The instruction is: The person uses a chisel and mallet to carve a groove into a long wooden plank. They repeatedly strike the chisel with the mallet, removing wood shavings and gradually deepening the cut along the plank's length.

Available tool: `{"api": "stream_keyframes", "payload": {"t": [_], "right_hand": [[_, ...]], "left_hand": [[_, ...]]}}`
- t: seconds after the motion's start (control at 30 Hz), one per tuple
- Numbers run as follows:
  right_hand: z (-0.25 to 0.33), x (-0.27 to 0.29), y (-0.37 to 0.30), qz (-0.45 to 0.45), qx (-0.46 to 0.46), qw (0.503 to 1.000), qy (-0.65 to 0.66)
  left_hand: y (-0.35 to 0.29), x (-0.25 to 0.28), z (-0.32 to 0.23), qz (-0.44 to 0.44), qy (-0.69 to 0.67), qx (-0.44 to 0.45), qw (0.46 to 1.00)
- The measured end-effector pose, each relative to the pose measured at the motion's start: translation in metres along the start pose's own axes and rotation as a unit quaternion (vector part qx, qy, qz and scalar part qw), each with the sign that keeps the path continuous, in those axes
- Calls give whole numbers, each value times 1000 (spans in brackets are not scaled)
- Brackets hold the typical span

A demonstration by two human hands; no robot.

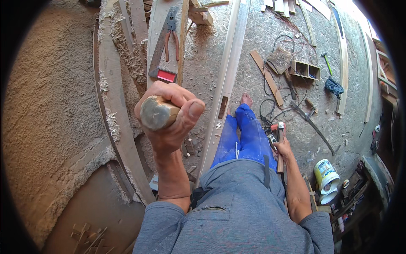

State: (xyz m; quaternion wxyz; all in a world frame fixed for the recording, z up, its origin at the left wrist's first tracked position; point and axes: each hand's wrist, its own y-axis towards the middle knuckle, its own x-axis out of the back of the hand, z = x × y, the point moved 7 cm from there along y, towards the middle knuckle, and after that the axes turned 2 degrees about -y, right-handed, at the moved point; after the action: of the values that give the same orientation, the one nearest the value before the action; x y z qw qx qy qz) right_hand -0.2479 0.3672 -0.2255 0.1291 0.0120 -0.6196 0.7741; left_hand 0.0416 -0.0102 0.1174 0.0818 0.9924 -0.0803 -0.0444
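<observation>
- Left hand (176, 132): fingers and thumb wrapped fully round a wooden tool handle (155, 113), butt end facing the camera. Fist looks raised towards the head. Working end hidden below it; kind of tool can't be told.
- Right hand (284, 148): low beside the thigh, curled round the shaft of what looks like a hammer (280, 164). Mid-shaft hold, head end away from the body; probably balances the weight.
- Timber beam (230, 63) runs lengthwise just left of the legs, a mortise (223, 108) cut in it. Lying alongside, it probably stays within reach of both hands.
- Pliers (171, 26) lie across the blade of a try square (164, 75), both on a pale board (157, 17) beyond the left fist. Likely parked there to keep them out of the shavings.
- Two-compartment wooden box (308, 70) on the floor, openings showing; dark inside, contents unclear. Cables (264, 108) trail near it.
- Dark plastic bag (334, 87), crumpled, beside a green-handled tool (327, 63); contents hidden.
- White bucket (323, 168), yellow on its side, leaning at right; second white container (329, 197) next to it. Can't tell what either holds.
</observation>
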Motion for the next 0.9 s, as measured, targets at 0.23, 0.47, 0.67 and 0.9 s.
{"api": "stream_keyframes", "payload": {"t": [0.23, 0.47, 0.67, 0.9], "right_hand": [[1, -1, -17, -8, 9, 1000, -23], [-16, -4, -37, -37, 34, 998, 25], [-53, -11, -26, -43, 76, 995, 47], [-74, -18, -29, -32, 63, 997, -5]], "left_hand": [[-10, -6, 21, 19, -23, 13, 999], [-15, -29, 9, 61, 2, -18, 998], [-19, -27, 11, 64, 49, -22, 997], [-11, -20, 14, 61, 52, -24, 996]]}}
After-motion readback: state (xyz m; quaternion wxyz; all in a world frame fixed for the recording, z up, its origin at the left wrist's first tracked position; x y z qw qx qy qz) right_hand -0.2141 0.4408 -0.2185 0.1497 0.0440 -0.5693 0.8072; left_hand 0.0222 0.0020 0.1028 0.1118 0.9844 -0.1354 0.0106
